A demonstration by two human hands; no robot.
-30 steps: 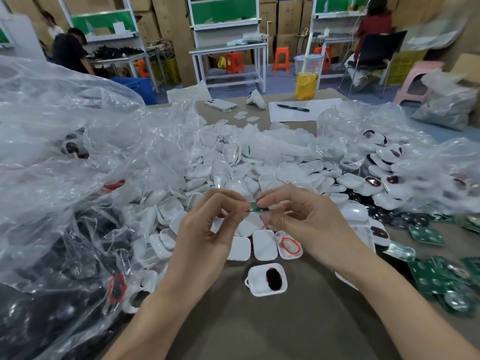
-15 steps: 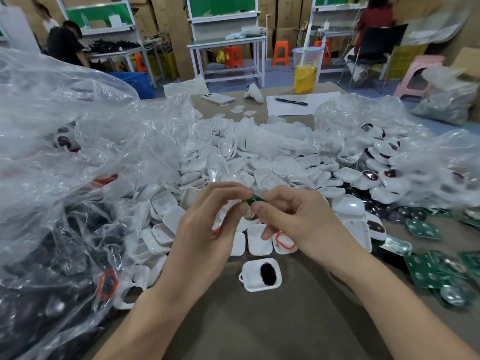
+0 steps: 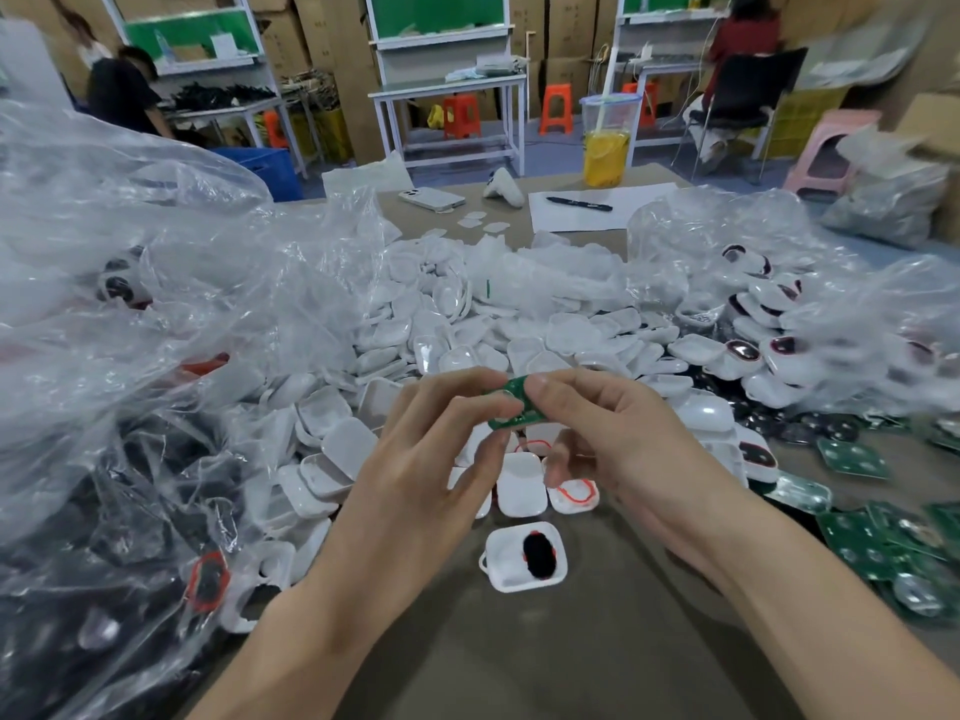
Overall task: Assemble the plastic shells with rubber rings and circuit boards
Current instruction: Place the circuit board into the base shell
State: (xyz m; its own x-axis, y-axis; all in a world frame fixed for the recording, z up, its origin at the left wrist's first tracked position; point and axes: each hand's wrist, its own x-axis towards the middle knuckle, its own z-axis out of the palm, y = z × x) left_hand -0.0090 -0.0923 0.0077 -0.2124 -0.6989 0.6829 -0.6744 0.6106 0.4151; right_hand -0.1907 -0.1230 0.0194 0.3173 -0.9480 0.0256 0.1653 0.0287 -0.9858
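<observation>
Green circuit board point(image 3: 514, 405) is pinched by both hands, the left hand point(image 3: 415, 470) and the right hand point(image 3: 623, 449). A white plastic shell point(image 3: 522, 556) lies on the table point(image 3: 571, 662) at their 6 o'clock.

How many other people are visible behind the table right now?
3: person in black at far left, second person just left of them; person in red seated far right. More may be hidden.
</observation>
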